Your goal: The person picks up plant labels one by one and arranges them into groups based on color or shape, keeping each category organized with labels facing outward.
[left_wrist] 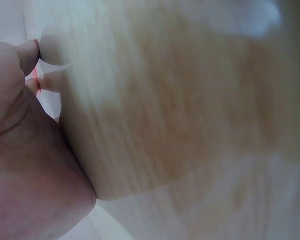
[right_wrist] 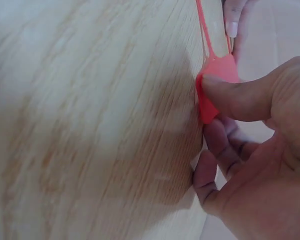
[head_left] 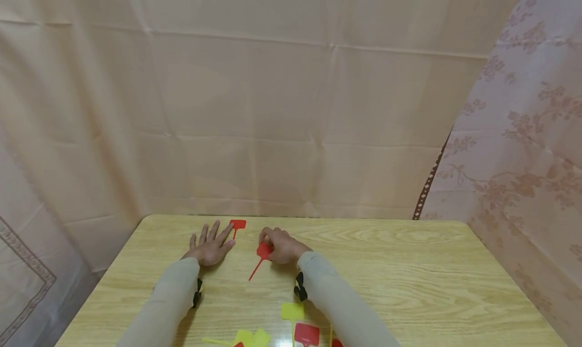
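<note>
A red cable-tie tag [head_left: 239, 224], a flat plate with a thin tail, lies near the table's far edge. My left hand [head_left: 210, 250] is spread over the tabletop beside it, with the index fingertip at the plate and the thumb close to the tail. Just to the right, my right hand [head_left: 285, 248] pinches a second red tag [head_left: 263, 251] by its plate. Its tail points down toward the near left. In the right wrist view the thumb lies across the face of this held tag [right_wrist: 222, 67], fingers behind.
Near the front of the wooden table [head_left: 409, 276] lie a yellow tag [head_left: 292, 311], another red tag [head_left: 306, 333] and a small group of yellow tags [head_left: 244, 336]. Some are cut off by the frame. A beige curtain [head_left: 245, 99] hangs behind the far edge.
</note>
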### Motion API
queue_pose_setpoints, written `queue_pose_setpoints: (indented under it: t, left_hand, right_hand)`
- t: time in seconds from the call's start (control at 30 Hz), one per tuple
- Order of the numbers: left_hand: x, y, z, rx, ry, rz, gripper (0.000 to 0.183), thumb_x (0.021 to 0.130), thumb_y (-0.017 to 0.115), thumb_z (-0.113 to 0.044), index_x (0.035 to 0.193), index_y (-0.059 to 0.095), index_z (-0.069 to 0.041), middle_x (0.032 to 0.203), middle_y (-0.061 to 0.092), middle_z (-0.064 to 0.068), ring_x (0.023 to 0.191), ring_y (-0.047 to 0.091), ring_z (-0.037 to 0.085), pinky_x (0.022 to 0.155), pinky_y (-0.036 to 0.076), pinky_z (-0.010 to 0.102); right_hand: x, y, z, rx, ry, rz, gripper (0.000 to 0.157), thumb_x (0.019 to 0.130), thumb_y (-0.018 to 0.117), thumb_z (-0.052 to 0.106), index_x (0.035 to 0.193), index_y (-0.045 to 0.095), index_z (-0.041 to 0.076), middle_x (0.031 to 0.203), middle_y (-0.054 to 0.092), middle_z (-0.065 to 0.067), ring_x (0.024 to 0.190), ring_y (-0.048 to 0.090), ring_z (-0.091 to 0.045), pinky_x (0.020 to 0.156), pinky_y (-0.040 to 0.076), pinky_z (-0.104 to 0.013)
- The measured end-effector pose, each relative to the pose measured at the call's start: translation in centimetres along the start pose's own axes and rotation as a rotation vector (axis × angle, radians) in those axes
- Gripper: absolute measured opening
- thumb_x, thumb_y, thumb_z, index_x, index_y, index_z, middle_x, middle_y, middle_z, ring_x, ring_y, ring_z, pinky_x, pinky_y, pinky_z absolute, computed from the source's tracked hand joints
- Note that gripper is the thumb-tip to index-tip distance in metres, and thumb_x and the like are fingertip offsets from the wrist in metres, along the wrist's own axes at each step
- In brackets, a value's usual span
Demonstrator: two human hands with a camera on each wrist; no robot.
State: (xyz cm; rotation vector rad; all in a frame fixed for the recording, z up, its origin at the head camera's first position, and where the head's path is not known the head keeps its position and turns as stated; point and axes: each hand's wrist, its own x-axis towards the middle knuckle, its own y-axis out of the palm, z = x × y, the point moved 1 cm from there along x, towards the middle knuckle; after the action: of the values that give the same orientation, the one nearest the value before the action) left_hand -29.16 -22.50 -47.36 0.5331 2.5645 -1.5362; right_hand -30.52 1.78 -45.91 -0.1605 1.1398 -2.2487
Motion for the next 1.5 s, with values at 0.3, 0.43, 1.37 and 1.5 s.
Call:
queue_pose_setpoints:
  t: [0.3, 0.43, 1.37, 1.5]
  left_hand:
    - [0.1, 0.2, 0.0, -0.015, -0.002, 0.016, 0.068, 0.109, 0.031, -0.050, 0.164, 0.009, -0.016, 0.167, -0.012, 0.023, 0.148, -0.021, 0.049, 0.109, -0.019, 0.070]
    - [0.1, 0.5, -0.1, -0.003, 0.000, 0.008, 0.066, 0.110, 0.032, -0.047, 0.164, 0.010, -0.016, 0.167, -0.012, 0.024, 0.148, -0.020, 0.050, 0.109, -0.018, 0.071]
    - [0.2, 0.3, 0.1, -0.004, -0.003, -0.006, 0.068, 0.109, 0.032, -0.052, 0.164, 0.013, -0.016, 0.167, -0.009, 0.025, 0.148, -0.018, 0.051, 0.110, -0.017, 0.072]
    - [0.3, 0.3, 0.7, -0.029, 0.011, -0.016, 0.073, 0.106, 0.030, -0.059, 0.164, 0.013, -0.018, 0.167, -0.009, 0.025, 0.148, -0.019, 0.050, 0.109, -0.019, 0.070]
  right_hand:
    - [0.6, -1.2, -2.3, 0.418, -0.002, -0.070, 0.023, 0.094, 0.064, -0.009, 0.112, 0.058, 0.003, 0.090, 0.056, -0.008, 0.077, 0.053, -0.016, 0.066, 0.048, -0.025]
    - [1.3, -1.9, -3.0, 0.619, 0.043, -0.183, 0.025, 0.096, 0.059, -0.010, 0.120, 0.060, -0.005, 0.091, 0.059, -0.012, 0.073, 0.059, -0.016, 0.065, 0.055, -0.028]
    - [2.9, 0.6, -0.6, -0.153, 0.039, -0.217, 0.077, 0.077, 0.090, 0.042, 0.139, 0.061, 0.008, 0.133, 0.055, -0.013, 0.124, 0.045, -0.032, 0.103, 0.043, -0.051]
    - [2.8, 0.7, -0.3, -0.272, 0.065, -0.176, 0.082, 0.077, 0.087, 0.051, 0.144, 0.058, 0.013, 0.136, 0.051, -0.011, 0.124, 0.042, -0.031, 0.101, 0.042, -0.055]
